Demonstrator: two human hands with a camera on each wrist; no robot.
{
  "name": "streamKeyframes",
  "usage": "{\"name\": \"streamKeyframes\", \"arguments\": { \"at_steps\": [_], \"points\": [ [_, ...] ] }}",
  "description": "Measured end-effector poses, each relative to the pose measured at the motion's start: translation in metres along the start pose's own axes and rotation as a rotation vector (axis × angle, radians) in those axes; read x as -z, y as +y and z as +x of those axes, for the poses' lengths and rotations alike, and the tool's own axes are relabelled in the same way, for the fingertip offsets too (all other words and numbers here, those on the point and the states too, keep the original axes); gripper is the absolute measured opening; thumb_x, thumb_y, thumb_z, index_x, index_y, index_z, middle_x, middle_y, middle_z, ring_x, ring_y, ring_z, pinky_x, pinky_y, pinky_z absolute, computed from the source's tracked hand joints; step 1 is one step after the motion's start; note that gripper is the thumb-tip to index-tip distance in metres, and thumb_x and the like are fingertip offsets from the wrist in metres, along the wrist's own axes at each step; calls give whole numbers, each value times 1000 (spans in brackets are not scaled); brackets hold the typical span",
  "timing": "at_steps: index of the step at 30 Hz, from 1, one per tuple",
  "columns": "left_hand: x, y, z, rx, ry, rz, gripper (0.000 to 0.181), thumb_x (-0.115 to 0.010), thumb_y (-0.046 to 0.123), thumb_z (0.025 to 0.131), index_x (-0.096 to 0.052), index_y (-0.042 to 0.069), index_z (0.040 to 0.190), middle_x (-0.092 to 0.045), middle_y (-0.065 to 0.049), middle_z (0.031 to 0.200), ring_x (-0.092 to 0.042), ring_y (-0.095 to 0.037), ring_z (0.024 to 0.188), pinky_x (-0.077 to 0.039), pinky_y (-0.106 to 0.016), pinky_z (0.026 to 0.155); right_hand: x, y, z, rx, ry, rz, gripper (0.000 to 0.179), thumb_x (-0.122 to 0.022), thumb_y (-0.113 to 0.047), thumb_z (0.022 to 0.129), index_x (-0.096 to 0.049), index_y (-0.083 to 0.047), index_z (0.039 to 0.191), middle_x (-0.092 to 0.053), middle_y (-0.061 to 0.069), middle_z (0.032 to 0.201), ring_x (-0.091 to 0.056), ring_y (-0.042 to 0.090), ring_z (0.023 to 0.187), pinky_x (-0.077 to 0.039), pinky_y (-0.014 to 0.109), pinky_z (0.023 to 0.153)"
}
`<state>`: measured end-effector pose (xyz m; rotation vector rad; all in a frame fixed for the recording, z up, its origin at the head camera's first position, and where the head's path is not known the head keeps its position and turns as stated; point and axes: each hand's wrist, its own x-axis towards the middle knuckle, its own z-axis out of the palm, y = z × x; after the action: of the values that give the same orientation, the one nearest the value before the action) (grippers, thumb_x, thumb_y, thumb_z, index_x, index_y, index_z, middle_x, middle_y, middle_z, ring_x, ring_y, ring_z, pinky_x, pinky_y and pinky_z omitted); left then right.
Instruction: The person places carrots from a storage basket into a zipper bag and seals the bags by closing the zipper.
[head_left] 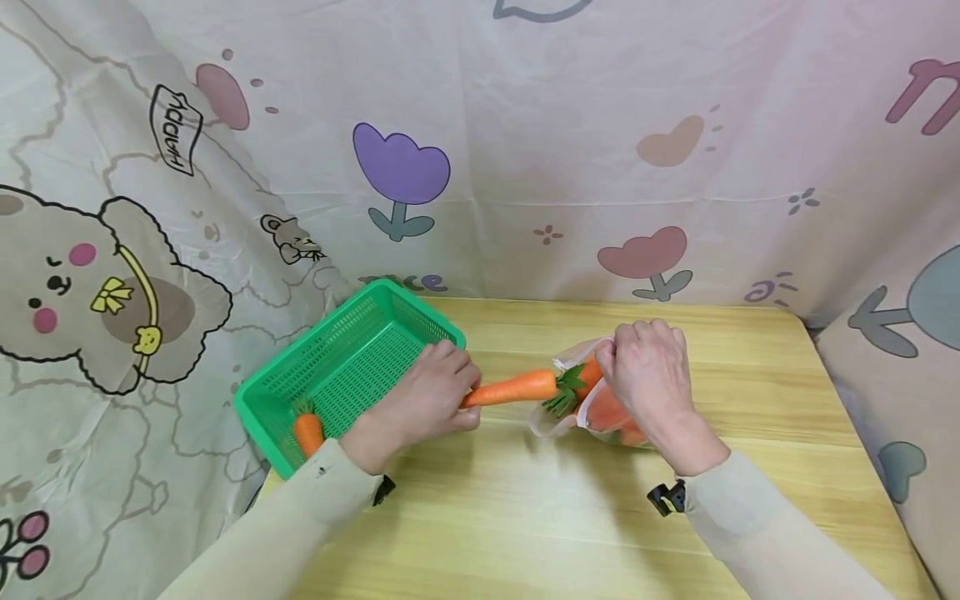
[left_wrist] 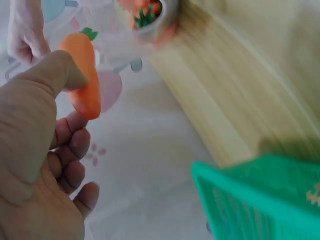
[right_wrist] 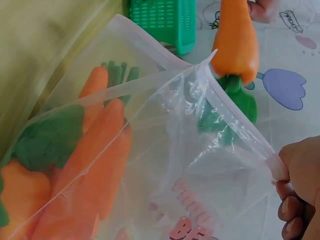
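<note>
My left hand (head_left: pixel 435 392) pinches a carrot (head_left: pixel 517 388) by its narrow end, thumb on one side. The carrot's green leafy top points right, at the mouth of a clear plastic bag (right_wrist: pixel 150 150). My right hand (head_left: pixel 651 371) grips the bag's edge, seen closely in the right wrist view at the right border. Inside the bag lie several carrots (right_wrist: pixel 95 165) with green tops, showing through the plastic. In the right wrist view the held carrot's leaves (right_wrist: pixel 235 107) are at the bag's opening, partly behind the film.
A green plastic basket (head_left: pixel 262 400) stands at the left on the wooden table (head_left: pixel 540 517), with another carrot (head_left: pixel 308 433) at its near end. A printed cloth (head_left: pixel 510 150) hangs behind the table and along its sides.
</note>
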<state>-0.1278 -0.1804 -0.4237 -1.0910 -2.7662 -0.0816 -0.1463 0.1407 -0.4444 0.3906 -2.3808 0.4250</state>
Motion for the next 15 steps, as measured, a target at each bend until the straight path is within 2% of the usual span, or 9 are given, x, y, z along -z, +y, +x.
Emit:
{"name": "streamKeyframes", "arguments": {
  "at_steps": [6, 15],
  "points": [
    [-10, 15, 13, 21, -24, -16, 17, -71, 31, 83, -61, 18, 88, -51, 4, 86, -40, -19, 86, -34, -34, 77, -3, 0, -4, 32, 6, -9, 28, -46, -12, 91, -40, -7, 65, -37, 7, 61, -40, 36, 62, -29, 42, 59],
    [-21, 31, 35, 30, -5, 17, 19, -69, 33, 82, -59, 17, 84, -51, 3, 82, -42, -20, 82, -36, -34, 75, -2, -1, -8, 11, -50, 6, 27, -43, -14, 95, -41, -6, 69, -36, 7, 64, -39, 36, 66, -29, 42, 63]
  ]
}}
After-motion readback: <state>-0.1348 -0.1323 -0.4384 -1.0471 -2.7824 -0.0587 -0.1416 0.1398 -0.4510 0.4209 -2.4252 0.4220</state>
